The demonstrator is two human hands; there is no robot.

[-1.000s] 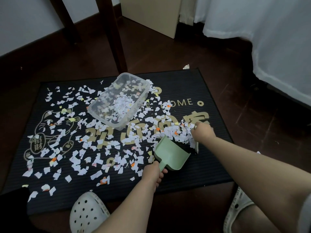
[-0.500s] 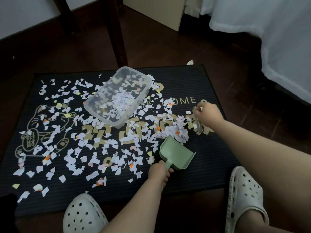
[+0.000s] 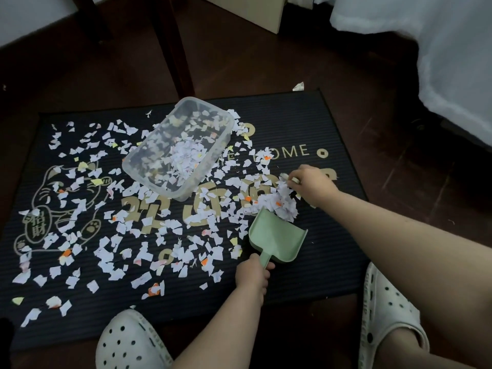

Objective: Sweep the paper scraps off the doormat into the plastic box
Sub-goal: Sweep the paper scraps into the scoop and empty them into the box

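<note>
Holding the green dustpan (image 3: 277, 239) by its handle, left hand (image 3: 253, 272) clamps tight; right hand (image 3: 310, 183) curls around something small, can't tell what. Paper scraps (image 3: 282, 206) pile near the doormat (image 3: 330, 235) right edge; plastic box (image 3: 177, 153) sits mid-mat.

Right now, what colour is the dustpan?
Pale green dustpan, held by the handle in the left hand; only the head view shows it.

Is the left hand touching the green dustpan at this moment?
Touching. The head view shows the left hand closed around the handle of the green dustpan, whose handle disappears into the fist, with no gap visible.
</note>
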